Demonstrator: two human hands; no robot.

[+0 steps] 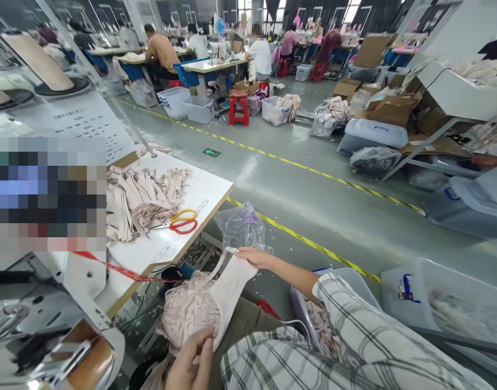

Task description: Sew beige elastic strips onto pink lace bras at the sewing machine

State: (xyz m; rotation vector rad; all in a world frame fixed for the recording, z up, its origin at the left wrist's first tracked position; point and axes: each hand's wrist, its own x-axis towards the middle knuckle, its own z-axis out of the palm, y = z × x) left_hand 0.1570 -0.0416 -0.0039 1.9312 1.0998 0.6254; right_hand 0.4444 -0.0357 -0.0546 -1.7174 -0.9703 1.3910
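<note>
1. Okay, head view: beige bra-like garment (234,286) sits over the lap, below the table (210,189) edge, gathered part towards the left, smooth panel running up to the right hand (254,257).
2. Right hand: thumb and fingers pinching the panel's top end, by the narrow strap. Good hold; corner grip spares the flat face.
3. Left hand (190,360): by the near edge of the gathers, fingers bent; can't tell whether it pinches or just rests.
4. Handling, my judgement: light, even pull along the smooth panel. Stretchy-looking stuff, so over-pulling could distort the edge.
5. Gathers look snag-prone. Spread loose folds before gripping, and don't trap the strap underneath.
6. Red ribbon (122,271) hangs off the table near the gathers: mind tangling. Scissors (171,222) lie well apart, beside the fabric strips (130,203).
</note>
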